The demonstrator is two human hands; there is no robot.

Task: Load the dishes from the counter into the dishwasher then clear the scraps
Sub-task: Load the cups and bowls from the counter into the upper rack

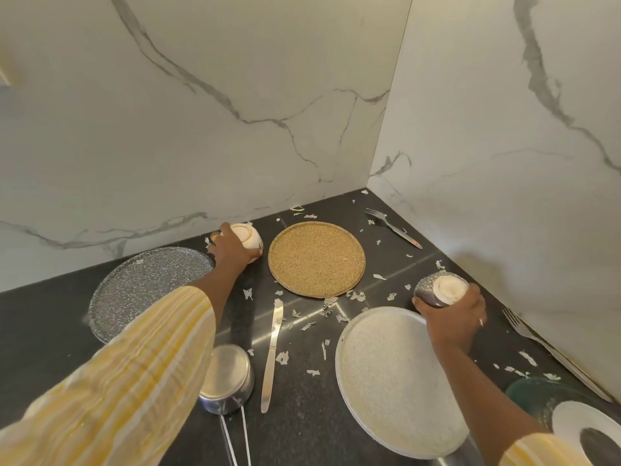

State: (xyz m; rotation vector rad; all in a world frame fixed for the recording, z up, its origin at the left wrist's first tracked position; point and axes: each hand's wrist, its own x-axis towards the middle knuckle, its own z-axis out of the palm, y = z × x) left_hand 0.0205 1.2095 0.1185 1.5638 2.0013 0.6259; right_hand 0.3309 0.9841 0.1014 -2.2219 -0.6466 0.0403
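free: bare counter (302,432) front-centre | obstacles: knife (273,354), white plate (400,381), steel pan (226,378), scraps (281,358) | corner: walls (235,95) close

The person wore loose sleeves striped in yellow and white. The left sleeve (127,375), left of the knife (272,351), was broad and softly folded, with thin darker lines between the bands, and ended short of the wrist. The right sleeve (544,450), well right of the knife, showed only a small striped cuff, and a thin ring (481,321) sat on a finger of the right hand (453,317).
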